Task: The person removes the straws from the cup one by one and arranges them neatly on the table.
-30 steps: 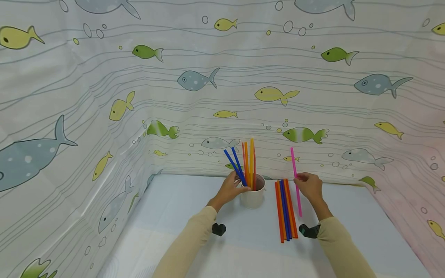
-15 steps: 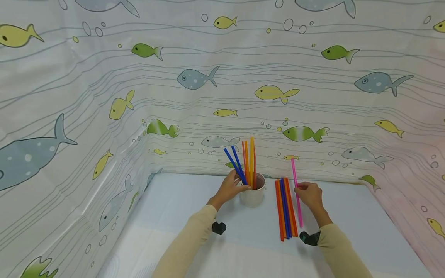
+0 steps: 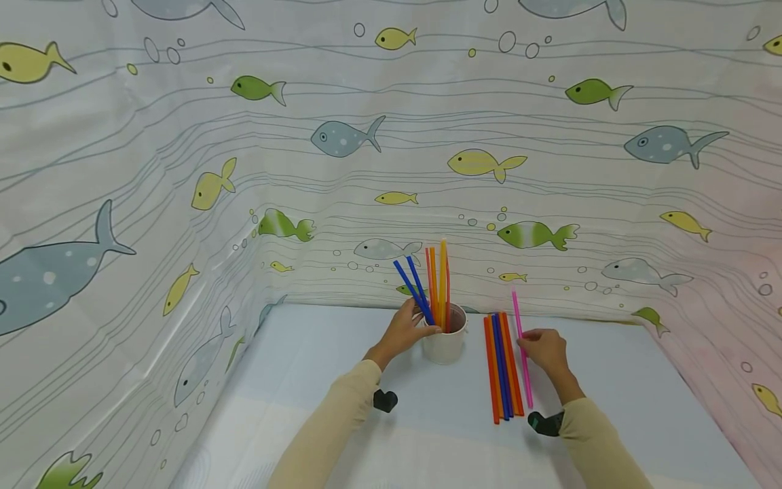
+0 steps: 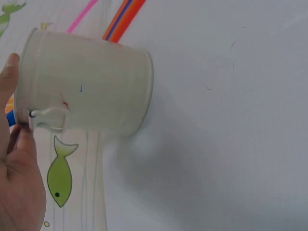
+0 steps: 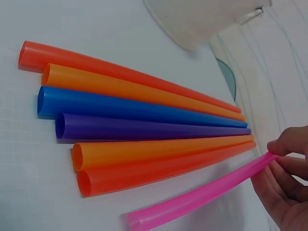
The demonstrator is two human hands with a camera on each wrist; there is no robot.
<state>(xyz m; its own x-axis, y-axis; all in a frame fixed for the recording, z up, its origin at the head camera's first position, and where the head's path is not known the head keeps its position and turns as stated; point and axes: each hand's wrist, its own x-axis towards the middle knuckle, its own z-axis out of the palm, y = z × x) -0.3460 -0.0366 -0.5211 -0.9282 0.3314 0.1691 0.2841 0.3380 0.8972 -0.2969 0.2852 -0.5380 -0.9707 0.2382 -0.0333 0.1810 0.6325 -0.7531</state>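
Note:
A pink straw (image 3: 523, 367) is pinched between thumb and fingers of the right hand (image 3: 546, 350), just right of a row of straws on the table. In the right wrist view the pink straw (image 5: 202, 195) slants, its near end low beside the row. The left hand (image 3: 403, 331) grips the rim of a white cup (image 3: 443, 348), with its thumb at the front. Blue, orange, yellow and red straws (image 3: 442, 285) stand in the cup. Seen from the left wrist, the hand (image 4: 21, 183) is at the rim of the cup (image 4: 86, 82).
Several red, orange, blue and purple straws (image 5: 144, 106) lie side by side on the white table (image 3: 293, 380), between the cup and the right hand. A fish-patterned sheet (image 3: 427, 102) hangs behind the table and along both sides.
The right hand has moved down toward the table's front with the pink straw, which now reaches nearly as low as the row's near ends. The left hand has stayed at the cup.

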